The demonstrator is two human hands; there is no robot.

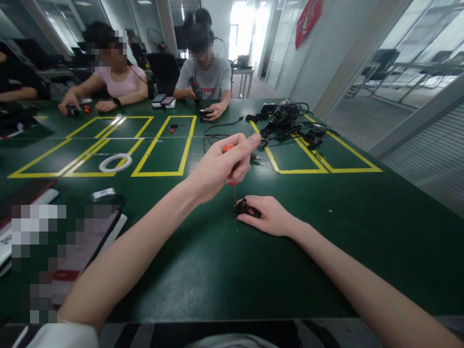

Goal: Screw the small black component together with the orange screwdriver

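My left hand is closed around an orange-handled screwdriver, held upright with its thin shaft pointing down. The tip meets a small black part that lies on the green table. My right hand rests on the table and pins that black part with thumb and fingers curled round it. The two hands are close together, left above right.
Yellow tape rectangles mark the table. A white ring lies at the left, a tangle of black cables at the far right. Two people sit across the table with small parts. Boxes lie at my near left.
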